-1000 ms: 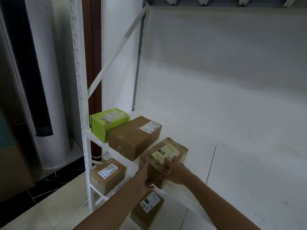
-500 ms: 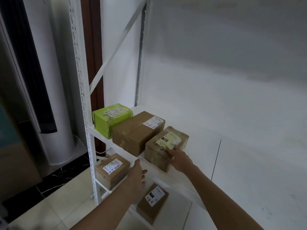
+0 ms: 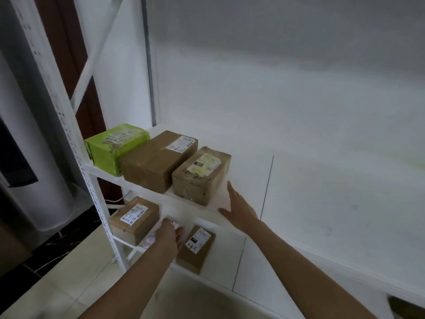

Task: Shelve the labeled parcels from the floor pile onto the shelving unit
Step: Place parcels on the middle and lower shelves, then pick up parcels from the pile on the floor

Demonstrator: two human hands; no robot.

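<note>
Three parcels stand side by side on a white shelf board (image 3: 299,192): a green box (image 3: 115,148) at the left, a long brown box (image 3: 158,161) in the middle, and a brown box with a yellowish label (image 3: 202,174) at the right. My right hand (image 3: 239,211) is open, fingers straight, just right of that box and apart from it. My left hand (image 3: 169,233) hangs below the shelf's front edge with fingers loosely curled and holds nothing. On the lower shelf lie a brown labeled box (image 3: 134,218) and a flat brown parcel (image 3: 196,248).
The rack's white perforated front post (image 3: 76,146) and a diagonal brace (image 3: 101,49) stand at the left. A tall white cylindrical appliance (image 3: 25,143) stands left of the rack on a dark floor strip. Beige floor tiles (image 3: 57,284) lie below.
Both hands have let go of the yellow-labeled box, which now rests on the shelf beside the long brown box. My right hand drew back to its right; my left hand dropped below the shelf edge.
</note>
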